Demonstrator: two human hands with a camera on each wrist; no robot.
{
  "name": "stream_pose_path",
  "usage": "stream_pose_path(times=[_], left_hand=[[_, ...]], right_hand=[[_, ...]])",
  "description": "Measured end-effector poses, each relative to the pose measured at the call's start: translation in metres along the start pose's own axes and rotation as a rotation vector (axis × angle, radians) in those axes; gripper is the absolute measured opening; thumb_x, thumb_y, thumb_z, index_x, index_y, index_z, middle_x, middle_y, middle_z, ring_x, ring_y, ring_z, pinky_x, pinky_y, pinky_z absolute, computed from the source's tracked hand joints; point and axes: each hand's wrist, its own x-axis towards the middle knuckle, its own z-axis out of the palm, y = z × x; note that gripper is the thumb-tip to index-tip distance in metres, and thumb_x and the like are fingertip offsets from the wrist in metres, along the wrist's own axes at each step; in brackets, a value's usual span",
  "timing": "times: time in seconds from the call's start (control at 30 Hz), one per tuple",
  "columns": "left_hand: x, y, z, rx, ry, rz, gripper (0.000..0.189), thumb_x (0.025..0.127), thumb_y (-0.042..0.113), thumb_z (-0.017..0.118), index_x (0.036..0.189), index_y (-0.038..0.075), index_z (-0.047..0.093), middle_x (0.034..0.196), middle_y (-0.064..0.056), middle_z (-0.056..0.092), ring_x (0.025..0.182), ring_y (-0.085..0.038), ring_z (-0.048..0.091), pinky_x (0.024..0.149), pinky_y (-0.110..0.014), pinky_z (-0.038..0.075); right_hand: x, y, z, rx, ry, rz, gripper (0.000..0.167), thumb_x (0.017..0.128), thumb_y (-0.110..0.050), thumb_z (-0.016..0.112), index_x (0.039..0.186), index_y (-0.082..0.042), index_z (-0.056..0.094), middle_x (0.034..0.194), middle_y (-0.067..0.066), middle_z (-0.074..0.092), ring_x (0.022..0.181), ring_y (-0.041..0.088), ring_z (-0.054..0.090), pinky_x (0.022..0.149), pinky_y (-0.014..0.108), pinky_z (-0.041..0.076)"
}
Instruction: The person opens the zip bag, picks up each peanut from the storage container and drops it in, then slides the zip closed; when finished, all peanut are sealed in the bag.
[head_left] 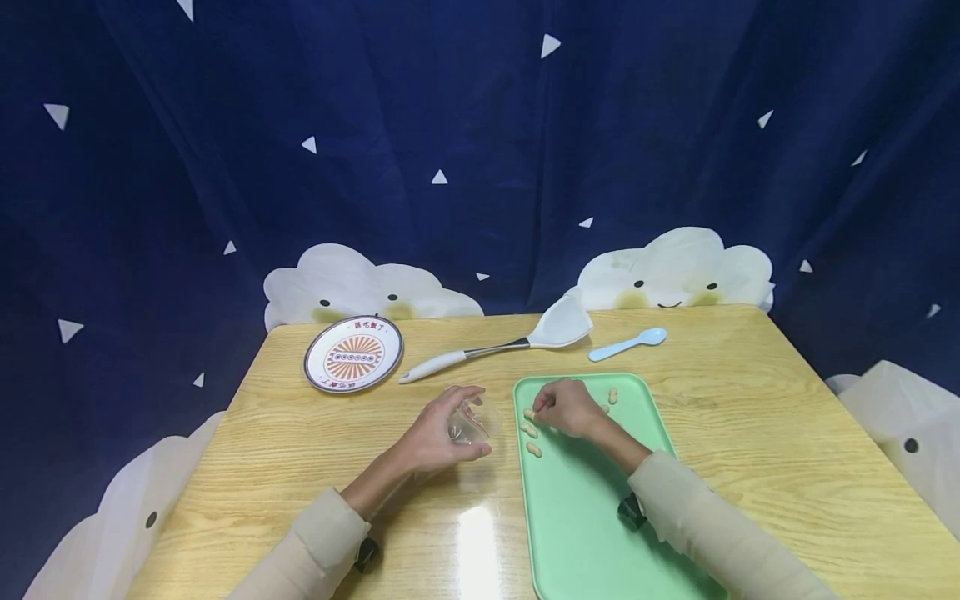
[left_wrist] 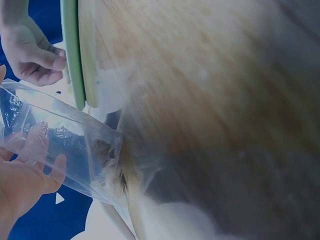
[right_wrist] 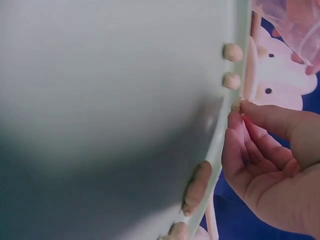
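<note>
My left hand (head_left: pixel 442 433) holds a clear plastic bag (left_wrist: pixel 75 145) above the wood, thumb and fingers curved around it. To its right, my right hand (head_left: pixel 573 408) is over the far left part of a green tray (head_left: pixel 585 525). In the right wrist view, its thumb and forefinger pinch a peanut (right_wrist: pixel 237 104) at the tray's edge. Two other peanuts lie along the tray's left side, one peanut (head_left: pixel 528 429) just beyond another peanut (head_left: pixel 533 449). Farther right in the tray is a peanut (head_left: pixel 612 395), with another partly hidden by the right hand.
Behind the hands, a white spatula (head_left: pixel 561 325) lies across the wooden table (head_left: pixel 772 417). A patterned plate (head_left: pixel 354 354) sits at the back left, and a light blue spoon (head_left: pixel 630 343) lies beyond the tray. A dark blue curtain (head_left: pixel 480 125) hangs behind.
</note>
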Motion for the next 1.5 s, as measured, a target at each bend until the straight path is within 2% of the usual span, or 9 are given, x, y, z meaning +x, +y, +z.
stream_pose_path(times=[0.4, 0.63, 0.77, 0.93, 1.13, 1.27, 1.5], left_hand=[[0.001, 0.001, 0.000, -0.011, -0.001, 0.005, 0.081, 0.069, 0.034, 0.079, 0.138, 0.008, 0.045, 0.124, -0.005, 0.058, 0.119, -0.026, 0.053, 0.102, -0.048, 0.042], [0.000, 0.000, 0.000, -0.010, -0.003, -0.001, 0.081, 0.069, 0.034, 0.079, 0.138, 0.008, 0.045, 0.125, -0.005, 0.058, 0.120, -0.024, 0.053, 0.103, -0.048, 0.042], [0.001, 0.000, 0.000, -0.007, -0.004, 0.002, 0.081, 0.070, 0.034, 0.079, 0.138, 0.008, 0.045, 0.125, -0.005, 0.058, 0.120, -0.024, 0.053, 0.102, -0.048, 0.042], [0.001, 0.001, 0.000, -0.004, -0.006, 0.008, 0.080, 0.070, 0.034, 0.079, 0.138, 0.009, 0.045, 0.125, -0.005, 0.058, 0.119, -0.025, 0.053, 0.102, -0.048, 0.042], [0.000, 0.001, 0.000, -0.005, -0.007, -0.001, 0.079, 0.069, 0.033, 0.079, 0.137, 0.011, 0.046, 0.130, -0.006, 0.055, 0.122, -0.025, 0.051, 0.104, -0.048, 0.041], [0.000, 0.001, 0.000, -0.008, 0.000, 0.002, 0.078, 0.069, 0.033, 0.079, 0.136, 0.011, 0.046, 0.130, -0.005, 0.055, 0.122, -0.025, 0.051, 0.104, -0.048, 0.041], [0.000, 0.001, 0.000, -0.011, -0.005, -0.004, 0.078, 0.070, 0.034, 0.079, 0.137, 0.012, 0.045, 0.128, -0.008, 0.057, 0.121, -0.025, 0.052, 0.103, -0.048, 0.042]], right_hand=[[-0.004, -0.017, -0.019, 0.081, 0.054, -0.092, 0.005, 0.083, -0.012, 0.070, 0.085, -0.007, 0.071, 0.078, 0.003, 0.070, 0.069, 0.008, 0.060, 0.062, 0.023, 0.050], [-0.008, -0.035, -0.024, 0.167, 0.041, -0.166, 0.009, 0.085, -0.012, 0.068, 0.091, -0.007, 0.071, 0.086, 0.005, 0.070, 0.073, 0.009, 0.063, 0.065, 0.022, 0.053], [-0.010, -0.047, -0.022, 0.198, 0.009, -0.207, 0.011, 0.084, -0.011, 0.067, 0.093, -0.006, 0.072, 0.089, 0.007, 0.071, 0.072, 0.008, 0.065, 0.066, 0.021, 0.054], [-0.010, -0.057, -0.014, 0.201, -0.030, -0.255, 0.011, 0.084, -0.008, 0.067, 0.093, -0.004, 0.072, 0.086, 0.007, 0.072, 0.070, 0.006, 0.064, 0.064, 0.019, 0.052], [-0.008, -0.064, -0.002, 0.232, -0.047, -0.298, 0.015, 0.083, -0.005, 0.067, 0.097, -0.001, 0.071, 0.083, 0.006, 0.071, 0.071, 0.006, 0.061, 0.064, 0.018, 0.052], [-0.007, -0.066, 0.000, 0.284, -0.072, -0.324, 0.018, 0.084, -0.002, 0.065, 0.101, 0.003, 0.069, 0.086, 0.008, 0.071, 0.075, 0.007, 0.064, 0.067, 0.018, 0.054], [-0.009, -0.056, -0.006, 0.240, -0.027, -0.305, 0.015, 0.085, -0.005, 0.065, 0.098, 0.000, 0.070, 0.085, 0.006, 0.072, 0.077, 0.008, 0.065, 0.070, 0.019, 0.054]])
